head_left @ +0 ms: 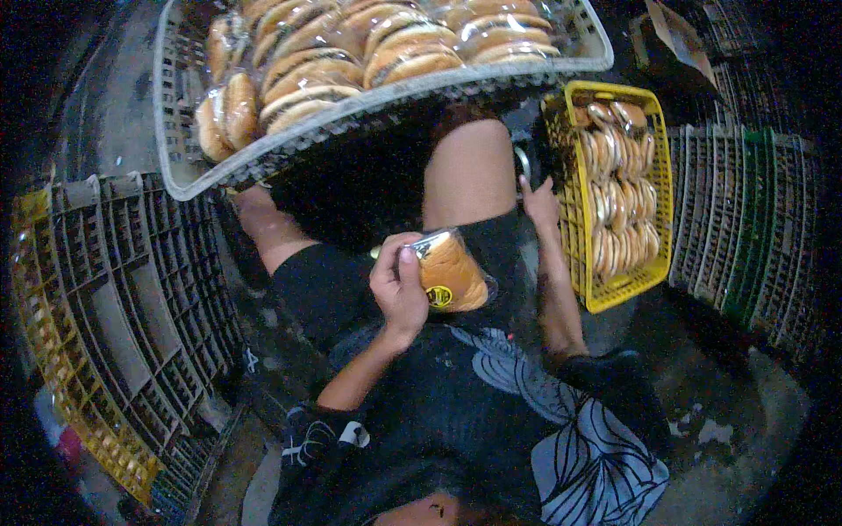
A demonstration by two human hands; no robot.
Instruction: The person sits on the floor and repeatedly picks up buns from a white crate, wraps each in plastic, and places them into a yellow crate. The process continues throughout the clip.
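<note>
My left hand [400, 285] is closed on a plastic-wrapped bread bun [453, 270], held up over my lap. The bun is golden brown, with a round yellow-and-black sticker near its lower edge. To the right of my knee is my right hand [539, 203], beside the yellow crate. Its thumb and a finger curl at a dark item with a shiny curved edge [524, 163]; its kind is too dark to make out. In front of me stands a pale plastic crate [386, 95] packed with wrapped filled buns [311, 74].
The yellow crate [664, 193] at my right holds rows of similar buns [621, 197]. Stacked crates [132, 289] rise close on my left, with more crates [728, 210] beyond the yellow one. A cardboard box [680, 39] shows at the far right.
</note>
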